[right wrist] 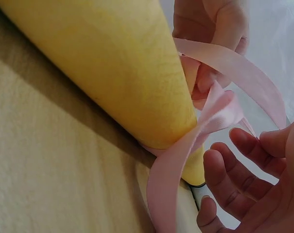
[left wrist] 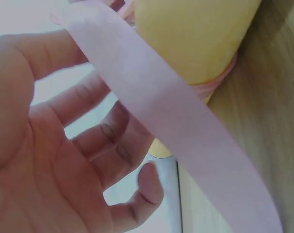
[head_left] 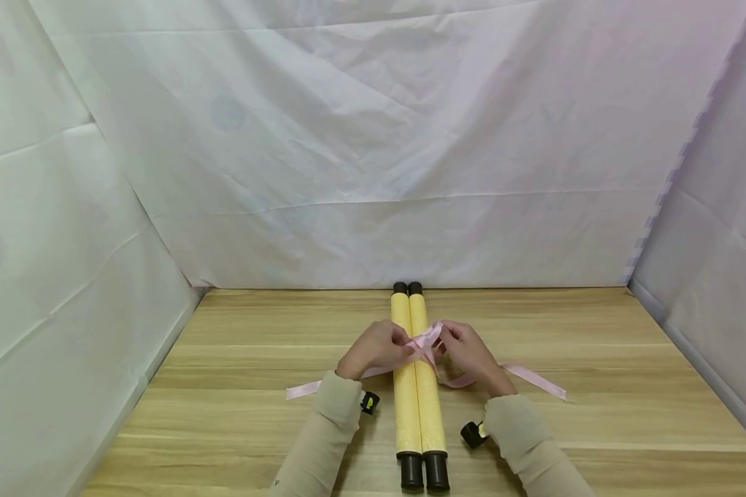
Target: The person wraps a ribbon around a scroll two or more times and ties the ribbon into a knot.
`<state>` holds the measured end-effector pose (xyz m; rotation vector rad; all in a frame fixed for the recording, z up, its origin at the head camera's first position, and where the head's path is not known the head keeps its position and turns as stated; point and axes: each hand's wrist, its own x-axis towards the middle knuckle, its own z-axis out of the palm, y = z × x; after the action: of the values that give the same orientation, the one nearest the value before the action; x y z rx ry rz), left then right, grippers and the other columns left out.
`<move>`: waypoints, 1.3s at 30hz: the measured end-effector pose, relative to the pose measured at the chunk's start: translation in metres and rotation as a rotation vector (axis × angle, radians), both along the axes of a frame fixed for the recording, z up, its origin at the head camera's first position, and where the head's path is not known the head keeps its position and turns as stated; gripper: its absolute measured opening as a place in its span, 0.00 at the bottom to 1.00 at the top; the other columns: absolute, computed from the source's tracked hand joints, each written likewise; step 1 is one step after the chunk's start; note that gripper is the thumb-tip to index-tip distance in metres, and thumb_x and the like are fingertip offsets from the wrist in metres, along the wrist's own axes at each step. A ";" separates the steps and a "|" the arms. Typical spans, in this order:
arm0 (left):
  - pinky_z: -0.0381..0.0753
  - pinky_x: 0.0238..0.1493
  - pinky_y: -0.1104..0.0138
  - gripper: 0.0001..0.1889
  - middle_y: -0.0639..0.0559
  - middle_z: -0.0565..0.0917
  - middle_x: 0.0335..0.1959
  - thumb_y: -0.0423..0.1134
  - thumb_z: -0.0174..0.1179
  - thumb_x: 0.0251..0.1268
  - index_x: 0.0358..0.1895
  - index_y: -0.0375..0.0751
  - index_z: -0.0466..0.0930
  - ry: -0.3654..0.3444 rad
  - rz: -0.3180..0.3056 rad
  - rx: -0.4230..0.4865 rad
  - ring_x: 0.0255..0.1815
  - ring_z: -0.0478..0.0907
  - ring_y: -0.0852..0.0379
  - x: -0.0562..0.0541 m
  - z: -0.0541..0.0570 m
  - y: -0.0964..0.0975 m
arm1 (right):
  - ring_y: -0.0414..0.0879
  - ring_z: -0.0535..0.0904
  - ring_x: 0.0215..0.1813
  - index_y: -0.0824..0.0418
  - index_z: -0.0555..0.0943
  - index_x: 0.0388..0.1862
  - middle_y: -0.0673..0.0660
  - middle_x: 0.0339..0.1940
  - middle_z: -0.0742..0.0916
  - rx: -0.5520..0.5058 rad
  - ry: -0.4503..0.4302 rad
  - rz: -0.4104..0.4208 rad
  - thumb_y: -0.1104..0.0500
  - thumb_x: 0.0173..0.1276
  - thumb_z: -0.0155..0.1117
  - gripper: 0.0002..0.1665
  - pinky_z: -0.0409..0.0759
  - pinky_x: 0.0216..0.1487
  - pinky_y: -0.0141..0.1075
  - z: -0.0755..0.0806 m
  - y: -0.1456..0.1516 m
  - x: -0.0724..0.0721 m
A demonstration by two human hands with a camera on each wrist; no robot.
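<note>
Two yellow rods with black end caps point(head_left: 418, 407) lie side by side on the wooden table, pointing away from me. A pink ribbon point(head_left: 424, 345) goes around both near their middle and crosses on top. My left hand point(head_left: 379, 344) pinches the ribbon between thumb and index finger just left of the crossing. On the other side, my right hand point(head_left: 469, 350) holds a raised loop of it by the fingertips. In the right wrist view the ribbon point(right wrist: 164, 187) hangs down beside the yellow rod point(right wrist: 112, 68). Its pinched part is partly hidden by fingers in the left wrist view.
One loose ribbon tail point(head_left: 304, 391) lies on the wooden table point(head_left: 242, 414) to the left, another tail point(head_left: 537, 379) to the right. White cloth walls point(head_left: 348, 152) enclose the back and both sides. Small black devices point(head_left: 472, 435) sit by the wrists.
</note>
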<state>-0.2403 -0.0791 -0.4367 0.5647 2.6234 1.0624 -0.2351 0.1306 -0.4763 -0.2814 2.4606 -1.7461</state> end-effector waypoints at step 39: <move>0.63 0.21 0.69 0.09 0.52 0.70 0.22 0.22 0.60 0.55 0.34 0.39 0.75 0.057 0.109 -0.158 0.20 0.64 0.58 -0.001 0.004 -0.015 | 0.49 0.80 0.36 0.62 0.84 0.42 0.61 0.34 0.84 -0.025 -0.091 -0.028 0.53 0.81 0.47 0.20 0.81 0.35 0.38 0.006 -0.005 0.003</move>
<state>-0.2409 -0.0943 -0.4331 0.4277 2.7843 0.8699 -0.2323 0.1253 -0.4706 -0.1664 2.3926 -1.7601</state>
